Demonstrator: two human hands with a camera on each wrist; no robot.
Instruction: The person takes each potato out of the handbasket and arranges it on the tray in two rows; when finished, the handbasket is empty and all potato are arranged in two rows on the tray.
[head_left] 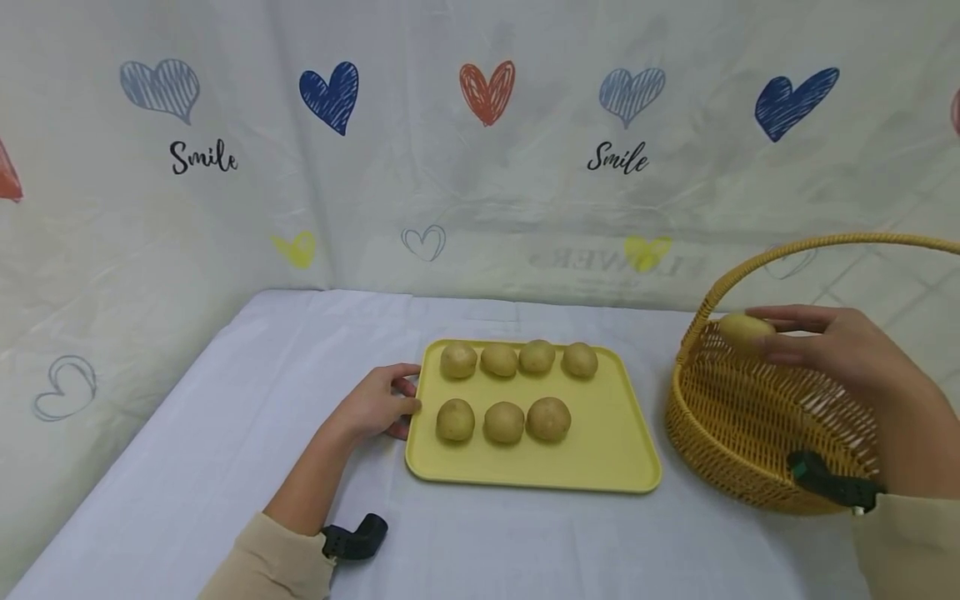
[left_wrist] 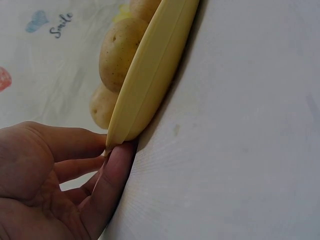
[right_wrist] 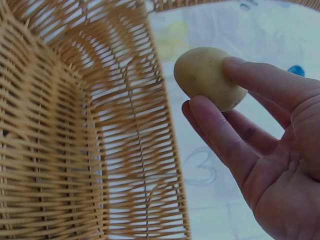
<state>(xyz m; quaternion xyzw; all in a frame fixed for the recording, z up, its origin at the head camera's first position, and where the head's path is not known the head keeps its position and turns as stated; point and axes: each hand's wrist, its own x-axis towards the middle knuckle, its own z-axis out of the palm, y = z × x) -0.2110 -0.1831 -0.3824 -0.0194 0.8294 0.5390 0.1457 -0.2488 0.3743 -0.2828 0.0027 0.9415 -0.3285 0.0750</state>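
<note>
A potato (right_wrist: 207,75) is pinched between the thumb and fingers of my right hand (head_left: 836,346), raised over the wicker basket (head_left: 720,450) and beneath its arched handle. In the right wrist view, the potato shows beside the basket's rim. My left hand (head_left: 378,403) grips the left edge of the yellow tray (head_left: 600,454), its fingertips on the rim in the left wrist view. On the tray lie two rows of potatoes: several in the back row, with a back potato (head_left: 580,360) rightmost, and three in front, the rightmost front potato (head_left: 549,419) being the largest-looking.
The basket stands just right of the tray, its woven inside showing no potatoes. A white cloth (head_left: 510,542) covers the table. Behind hangs a pale curtain (head_left: 420,183) printed with hearts and "Smile". A black wrist camera (head_left: 356,537) sits at the left cuff.
</note>
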